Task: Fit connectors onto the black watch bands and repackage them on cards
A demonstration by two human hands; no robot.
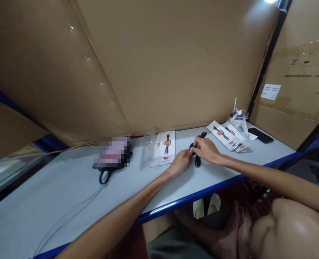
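A black two-handled tool shaped like a spokeshave (pixel 197 162) is held just over the tabletop, one handle pointing away and the other toward me. My left hand (pixel 181 161) is closed, its thumb and fingers pinching the left side of the tool's middle. From the right, my right hand (pixel 207 150) bends over that same middle part with its fingertips closed on it. The fingers cover most of the centre, so small parts there cannot be made out. Left of my hands lies a white package (pixel 170 144) picturing a similar black tool.
More printed packages (pixel 221 135) overlap at the right, near a plastic-wrapped cup (pixel 238 117) and a black phone (pixel 261 135). Clear plastic wrap (pixel 148 147) lies left of centre. Further left is a blurred-screen device (pixel 112 153) with a cable. Cardboard walls (pixel 170 64) enclose the table (pixel 75 187).
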